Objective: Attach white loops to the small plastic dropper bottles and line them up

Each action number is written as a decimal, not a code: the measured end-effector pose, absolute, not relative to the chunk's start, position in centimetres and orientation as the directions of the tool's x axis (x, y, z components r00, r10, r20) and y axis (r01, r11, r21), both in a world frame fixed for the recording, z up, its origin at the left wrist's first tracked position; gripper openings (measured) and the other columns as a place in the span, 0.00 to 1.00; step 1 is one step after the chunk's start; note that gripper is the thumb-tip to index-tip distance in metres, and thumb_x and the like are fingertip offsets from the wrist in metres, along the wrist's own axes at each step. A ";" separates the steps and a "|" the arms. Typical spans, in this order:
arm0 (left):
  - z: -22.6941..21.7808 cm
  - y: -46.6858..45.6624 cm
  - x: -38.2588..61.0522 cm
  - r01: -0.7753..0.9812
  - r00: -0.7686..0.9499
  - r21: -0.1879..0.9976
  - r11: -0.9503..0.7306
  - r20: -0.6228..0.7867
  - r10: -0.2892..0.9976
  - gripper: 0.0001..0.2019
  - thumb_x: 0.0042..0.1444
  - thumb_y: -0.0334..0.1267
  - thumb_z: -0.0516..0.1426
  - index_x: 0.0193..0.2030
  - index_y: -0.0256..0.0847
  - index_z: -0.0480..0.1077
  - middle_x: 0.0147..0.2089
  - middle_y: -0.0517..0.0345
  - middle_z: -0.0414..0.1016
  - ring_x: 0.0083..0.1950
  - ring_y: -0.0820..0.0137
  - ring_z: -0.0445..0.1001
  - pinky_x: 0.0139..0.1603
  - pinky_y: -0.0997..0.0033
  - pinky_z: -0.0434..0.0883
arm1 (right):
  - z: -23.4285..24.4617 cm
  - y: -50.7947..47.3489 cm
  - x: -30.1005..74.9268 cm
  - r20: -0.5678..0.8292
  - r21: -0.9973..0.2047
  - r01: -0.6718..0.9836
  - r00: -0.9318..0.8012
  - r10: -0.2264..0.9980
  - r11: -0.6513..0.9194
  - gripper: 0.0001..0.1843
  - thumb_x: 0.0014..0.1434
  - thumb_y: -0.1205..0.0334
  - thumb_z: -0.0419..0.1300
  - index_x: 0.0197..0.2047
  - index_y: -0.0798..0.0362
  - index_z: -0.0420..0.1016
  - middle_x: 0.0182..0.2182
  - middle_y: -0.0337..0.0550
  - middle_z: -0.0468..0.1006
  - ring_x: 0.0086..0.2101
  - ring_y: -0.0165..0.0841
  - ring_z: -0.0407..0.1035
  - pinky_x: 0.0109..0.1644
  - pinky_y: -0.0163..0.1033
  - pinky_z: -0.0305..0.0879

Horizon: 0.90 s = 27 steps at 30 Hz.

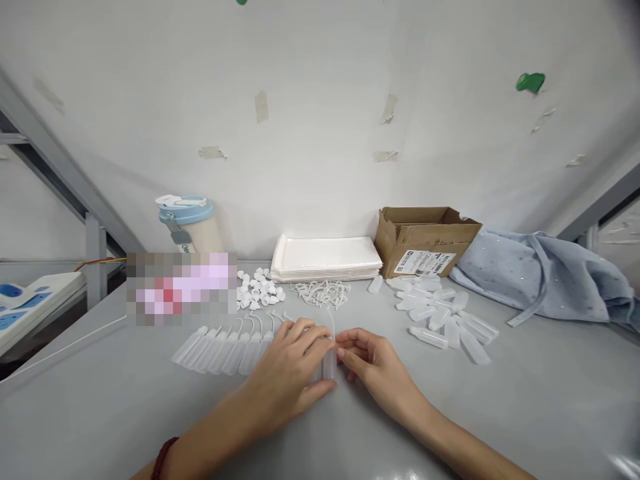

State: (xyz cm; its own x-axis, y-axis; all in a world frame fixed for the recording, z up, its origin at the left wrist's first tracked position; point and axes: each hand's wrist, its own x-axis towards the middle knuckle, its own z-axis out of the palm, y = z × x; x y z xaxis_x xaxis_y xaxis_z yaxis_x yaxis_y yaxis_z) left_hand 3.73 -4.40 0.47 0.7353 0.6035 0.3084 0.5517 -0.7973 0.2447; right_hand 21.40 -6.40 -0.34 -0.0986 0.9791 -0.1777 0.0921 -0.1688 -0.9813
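A small translucent squeeze bottle (329,363) lies at the right end of a row of similar bottles (220,352), with a thin curved tube (333,323) rising from its neck. My left hand (295,363) lies over that end of the row, its forefinger and thumb closed about the bottle. It hides part of the row. Close against the bottle's neck, my right hand (373,365) has its fingers curled and the fingertips drawn together; what they grip, if anything, is hidden. Several bottles in the row have thin bent tubes at their tops.
Behind the row lie white caps (257,290) and a heap of thin tubes (323,293). Loose bottles (443,313) are at right. Further back are stacked white trays (327,259), a cardboard box (425,243), blue cloth (545,277) and a tumbler (193,223). A power strip (30,303) sits far left.
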 end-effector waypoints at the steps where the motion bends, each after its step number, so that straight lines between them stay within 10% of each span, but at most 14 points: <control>1: 0.4 -4.4 3.7 0.559 0.731 0.249 -0.791 0.301 0.612 0.18 0.51 0.36 0.63 0.48 0.38 0.66 0.51 0.51 0.71 0.52 0.57 0.64 0.49 0.54 0.64 | -0.3 -6.4 21.4 -0.173 -0.981 0.103 -0.102 0.980 -0.163 0.09 0.53 0.61 0.58 0.36 0.57 0.72 0.25 0.38 0.73 0.25 0.29 0.66 0.29 0.35 0.62; 27: 0.3 -4.4 4.1 0.610 0.693 0.332 -0.719 0.216 0.688 0.20 0.51 0.39 0.62 0.50 0.40 0.64 0.50 0.52 0.70 0.54 0.56 0.62 0.50 0.55 0.61 | -0.4 -6.1 21.6 -0.125 -0.983 0.142 -0.089 0.988 -0.112 0.11 0.51 0.62 0.60 0.38 0.56 0.73 0.35 0.46 0.79 0.35 0.35 0.73 0.36 0.39 0.69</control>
State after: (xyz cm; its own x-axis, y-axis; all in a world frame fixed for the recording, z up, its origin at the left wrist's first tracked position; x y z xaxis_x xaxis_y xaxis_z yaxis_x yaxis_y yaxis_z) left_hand 4.10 -4.45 0.27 0.6930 0.6879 0.2159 0.6103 -0.7191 0.3322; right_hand 21.63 -6.14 -0.36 -0.0890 0.9881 -0.1255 0.1421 -0.1121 -0.9835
